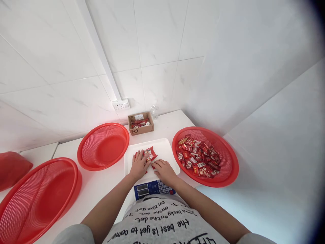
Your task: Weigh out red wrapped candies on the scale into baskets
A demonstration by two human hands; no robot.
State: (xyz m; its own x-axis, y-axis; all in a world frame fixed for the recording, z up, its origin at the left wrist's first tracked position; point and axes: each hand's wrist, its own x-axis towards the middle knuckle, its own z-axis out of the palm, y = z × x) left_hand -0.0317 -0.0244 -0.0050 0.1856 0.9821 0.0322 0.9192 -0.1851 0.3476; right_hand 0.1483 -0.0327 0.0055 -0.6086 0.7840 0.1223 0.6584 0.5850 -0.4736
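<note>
A few red snack packets [150, 154] lie on the white tray [165, 146] of a digital scale [152, 188] right in front of me. My left hand [138, 165] rests flat on the tray, fingers spread over the packets' left side. My right hand [162, 168] lies palm down beside it, fingertips touching a packet at its lower edge. Neither hand has closed round anything.
A red mesh basket [230, 159] full of red packets stands to the right. Two empty red baskets [103, 145] [38, 196] stand to the left, with a red bag [11, 167] beyond. A small cardboard box [141, 123], a clear bottle [154, 112] and a wall socket [121, 104] are at the back.
</note>
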